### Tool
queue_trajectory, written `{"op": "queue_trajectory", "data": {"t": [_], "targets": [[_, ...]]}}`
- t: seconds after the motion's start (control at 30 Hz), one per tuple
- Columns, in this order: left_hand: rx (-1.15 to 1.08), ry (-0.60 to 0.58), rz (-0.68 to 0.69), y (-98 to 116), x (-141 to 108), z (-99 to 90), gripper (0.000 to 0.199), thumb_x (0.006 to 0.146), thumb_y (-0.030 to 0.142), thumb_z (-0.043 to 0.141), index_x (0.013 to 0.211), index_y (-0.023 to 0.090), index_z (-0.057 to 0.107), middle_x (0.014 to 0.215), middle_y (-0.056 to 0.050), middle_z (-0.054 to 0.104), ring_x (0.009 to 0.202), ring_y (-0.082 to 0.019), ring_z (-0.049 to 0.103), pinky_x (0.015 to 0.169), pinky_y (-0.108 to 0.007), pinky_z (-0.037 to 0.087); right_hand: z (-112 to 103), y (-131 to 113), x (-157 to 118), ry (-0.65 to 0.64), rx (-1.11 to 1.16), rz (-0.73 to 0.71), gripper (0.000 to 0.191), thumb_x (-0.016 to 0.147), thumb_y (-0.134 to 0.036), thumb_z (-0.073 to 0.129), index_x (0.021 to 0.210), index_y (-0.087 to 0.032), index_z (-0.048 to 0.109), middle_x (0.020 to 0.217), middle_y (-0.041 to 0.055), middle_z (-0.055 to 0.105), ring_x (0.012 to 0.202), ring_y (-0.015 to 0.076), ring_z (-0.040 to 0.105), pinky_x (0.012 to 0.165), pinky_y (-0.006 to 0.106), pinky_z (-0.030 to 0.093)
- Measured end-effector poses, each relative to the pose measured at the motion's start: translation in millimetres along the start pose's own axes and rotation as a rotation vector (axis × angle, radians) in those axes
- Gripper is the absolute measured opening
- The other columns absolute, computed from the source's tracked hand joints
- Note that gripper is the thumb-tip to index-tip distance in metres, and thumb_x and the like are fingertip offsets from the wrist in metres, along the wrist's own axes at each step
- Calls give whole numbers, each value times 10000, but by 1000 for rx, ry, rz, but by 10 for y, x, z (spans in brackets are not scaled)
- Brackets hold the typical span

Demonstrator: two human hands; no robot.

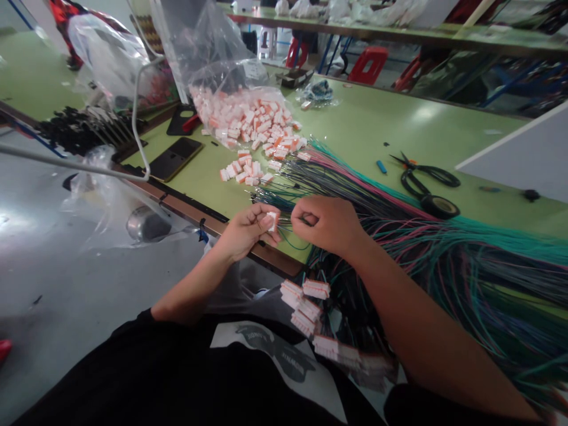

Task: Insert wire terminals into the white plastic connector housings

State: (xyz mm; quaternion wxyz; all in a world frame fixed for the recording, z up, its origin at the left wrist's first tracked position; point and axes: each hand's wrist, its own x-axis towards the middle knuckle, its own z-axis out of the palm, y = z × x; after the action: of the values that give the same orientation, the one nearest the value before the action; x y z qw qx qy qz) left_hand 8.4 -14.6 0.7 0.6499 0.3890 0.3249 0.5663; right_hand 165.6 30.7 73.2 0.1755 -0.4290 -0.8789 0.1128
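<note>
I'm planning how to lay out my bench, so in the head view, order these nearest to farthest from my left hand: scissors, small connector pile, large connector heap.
From the left hand:
1. Small connector pile, just beyond it.
2. Large connector heap, behind the small pile, partly under clear plastic.
3. Scissors, well off to the right.

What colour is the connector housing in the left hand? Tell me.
White and orange: the connector housing in the left hand, seen best in the head view.
</note>
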Motion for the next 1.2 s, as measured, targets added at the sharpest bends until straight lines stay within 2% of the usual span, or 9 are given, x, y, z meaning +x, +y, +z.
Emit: {"op": "queue_trajectory", "data": {"t": [0.3, 0.6, 0.9, 1.1, 1.2], "targets": [[-19, -24, -2, -7, 6, -12, 419, 676, 428, 773, 899, 144, 561, 583, 38, 606, 517, -87, 618, 507, -184, 519, -14, -14, 8, -34, 7, 8, 83, 612, -196, 488, 547, -196, 540, 486, -32, 441, 505, 95, 372, 545, 252, 267], [-35, 7, -18, 12, 5, 22, 453, 627, 440, 804, 868, 141, 563, 545, 42, 619, 477, -80, 612, 474, -160, 511, -6, -47, -5, -46, -24, 22, 92, 609, -206, 480, 537, -192, 535, 475, -30, 437, 502, 96, 364, 542, 255, 253], [3, 26, 2, 9, 0, 34, 424, 655, 439, 784, 855, 136, 564, 553, 42, 623, 473, -69, 597, 478, -161, 507, 35, -22, -2, -32, 32, 2, 133, 641, -233, 488, 529, -192, 549, 477, -29, 467, 489, 88, 351, 526, 245, 242], [63, 27, -23, 16, -6, 43, 448, 610, 465, 803, 785, 135, 556, 530, 38, 615, 463, -79, 595, 476, -180, 510, 166, -11, -18, -6, 49, -59, 129, 658, -219, 508, 544, -184, 558, 491, -28, 474, 496, 85, 367, 531, 236, 241], [76, 71, -33, 29, -15, 59, 470, 576, 472, 819, 774, 135, 560, 516, 42, 613, 443, -76, 586, 459, -176, 503, 224, -45, -36, -15, 49, -58, 158, 688, -218, 512, 544, -178, 562, 505, -21, 501, 502, 83, 371, 532, 240, 233]]}}
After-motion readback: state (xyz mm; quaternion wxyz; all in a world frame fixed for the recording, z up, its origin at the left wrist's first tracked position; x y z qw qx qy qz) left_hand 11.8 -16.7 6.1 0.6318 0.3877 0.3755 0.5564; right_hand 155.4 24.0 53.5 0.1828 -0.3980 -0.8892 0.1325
